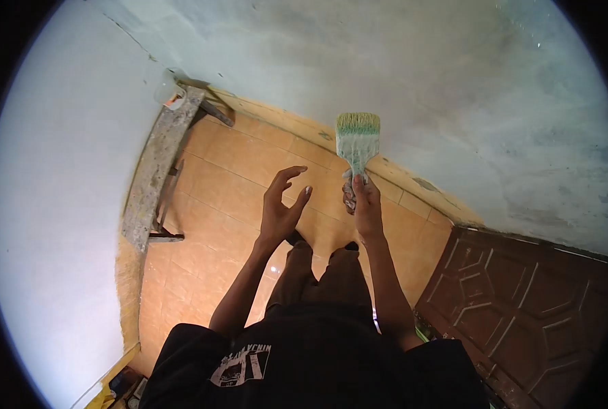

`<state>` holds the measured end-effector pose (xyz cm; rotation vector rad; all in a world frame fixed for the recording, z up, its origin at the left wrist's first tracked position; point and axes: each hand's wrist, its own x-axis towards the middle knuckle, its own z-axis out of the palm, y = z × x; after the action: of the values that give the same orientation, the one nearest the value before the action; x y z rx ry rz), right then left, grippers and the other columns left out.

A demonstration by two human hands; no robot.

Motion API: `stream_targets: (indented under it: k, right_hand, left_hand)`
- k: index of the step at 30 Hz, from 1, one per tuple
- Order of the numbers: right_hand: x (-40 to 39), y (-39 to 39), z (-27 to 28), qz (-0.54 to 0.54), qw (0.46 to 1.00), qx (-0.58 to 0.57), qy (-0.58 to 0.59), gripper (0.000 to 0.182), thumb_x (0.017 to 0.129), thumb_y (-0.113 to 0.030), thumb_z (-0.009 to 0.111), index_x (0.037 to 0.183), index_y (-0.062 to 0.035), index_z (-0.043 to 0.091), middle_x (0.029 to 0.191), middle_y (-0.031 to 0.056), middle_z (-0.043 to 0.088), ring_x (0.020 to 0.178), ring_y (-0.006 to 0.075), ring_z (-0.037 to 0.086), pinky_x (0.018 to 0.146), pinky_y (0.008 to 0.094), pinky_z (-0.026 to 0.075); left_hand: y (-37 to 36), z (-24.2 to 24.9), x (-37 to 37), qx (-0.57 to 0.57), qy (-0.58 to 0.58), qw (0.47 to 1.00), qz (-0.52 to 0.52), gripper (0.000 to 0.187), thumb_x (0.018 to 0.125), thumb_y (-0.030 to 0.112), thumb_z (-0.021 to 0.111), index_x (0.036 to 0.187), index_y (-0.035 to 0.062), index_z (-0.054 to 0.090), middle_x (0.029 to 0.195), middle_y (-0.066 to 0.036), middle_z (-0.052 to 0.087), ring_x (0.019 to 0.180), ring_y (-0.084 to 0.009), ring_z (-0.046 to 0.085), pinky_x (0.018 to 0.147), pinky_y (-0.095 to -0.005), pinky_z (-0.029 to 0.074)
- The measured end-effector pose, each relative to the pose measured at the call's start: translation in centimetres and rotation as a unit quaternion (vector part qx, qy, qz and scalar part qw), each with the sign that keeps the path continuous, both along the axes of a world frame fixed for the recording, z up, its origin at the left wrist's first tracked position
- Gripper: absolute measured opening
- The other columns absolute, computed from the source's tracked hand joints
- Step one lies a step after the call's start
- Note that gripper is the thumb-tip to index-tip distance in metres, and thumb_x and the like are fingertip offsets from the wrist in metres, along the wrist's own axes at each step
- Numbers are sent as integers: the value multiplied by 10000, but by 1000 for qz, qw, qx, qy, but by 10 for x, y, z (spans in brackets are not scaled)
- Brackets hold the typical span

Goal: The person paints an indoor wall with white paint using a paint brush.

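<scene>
My right hand [365, 204] is closed around the handle of a wide paintbrush [358, 140], held upright with its bristles pointing away from me. The brush has pale yellowish bristles, green near their base, and a ferrule smeared with whitish paint. Paint also marks the fingers of this hand. To the left of the brush, my left hand [285, 204] is raised over the tiled floor with its thumb and fingers apart, holding nothing.
A paint-stained wooden bench [155, 170] stands along the left wall [58, 170], with a clear container [171, 95] at its far end. A patchy wall [454, 102] rises ahead. At the right is a brown panelled door [515, 293]. Orange tiles [212, 184] cover the floor.
</scene>
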<state>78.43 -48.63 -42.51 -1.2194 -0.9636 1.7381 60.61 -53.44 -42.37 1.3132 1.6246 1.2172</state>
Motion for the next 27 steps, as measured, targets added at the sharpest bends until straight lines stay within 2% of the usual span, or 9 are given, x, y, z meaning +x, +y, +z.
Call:
stream_targets:
  k: [5, 13, 20, 23, 27]
  right_hand:
    - [-49, -13, 31, 26, 999, 22, 31, 268, 1026, -355, 457, 1003, -96, 523, 687, -63, 419, 538, 13, 328, 464, 192, 250]
    - [-105, 7, 51, 52, 997, 52, 24, 260, 1025, -344, 467, 1003, -89, 509, 704, -59, 407, 567, 21, 345, 482, 194, 255]
    - [-169, 60, 49, 111, 989, 86, 38, 284, 1021, -370, 470, 1023, -88, 498, 706, -53, 402, 581, 23, 352, 492, 194, 267]
    - [-207, 89, 51, 143, 984, 108, 16, 330, 1022, -397, 450, 947, -76, 478, 672, -69, 354, 575, 27, 323, 506, 212, 287]
    - [-262, 128, 53, 178, 979, 90, 29, 279, 1024, -360, 463, 1044, -85, 503, 700, -58, 403, 574, 15, 339, 486, 188, 262]
  left_hand:
    - [-8, 36, -62, 27, 13, 999, 29, 324, 896, 131, 649, 1208, 70, 587, 1224, -86, 616, 1174, -228, 564, 951, -408, 454]
    - [6, 43, -110, 22, -34, 998, 46, 314, 911, 133, 639, 1210, 61, 581, 1205, -83, 626, 1170, -202, 572, 960, -374, 455]
    - [56, 55, -175, 40, -14, 998, 48, 309, 912, 118, 635, 1209, 52, 578, 1204, -91, 629, 1162, -197, 579, 951, -368, 461]
    - [74, 64, -207, 30, -8, 998, 63, 307, 913, 117, 633, 1208, 51, 578, 1202, -93, 630, 1162, -198, 578, 953, -368, 460]
    - [89, 62, -256, 41, -6, 994, 102, 306, 915, 121, 629, 1207, 48, 573, 1206, -92, 628, 1165, -200, 576, 966, -368, 450]
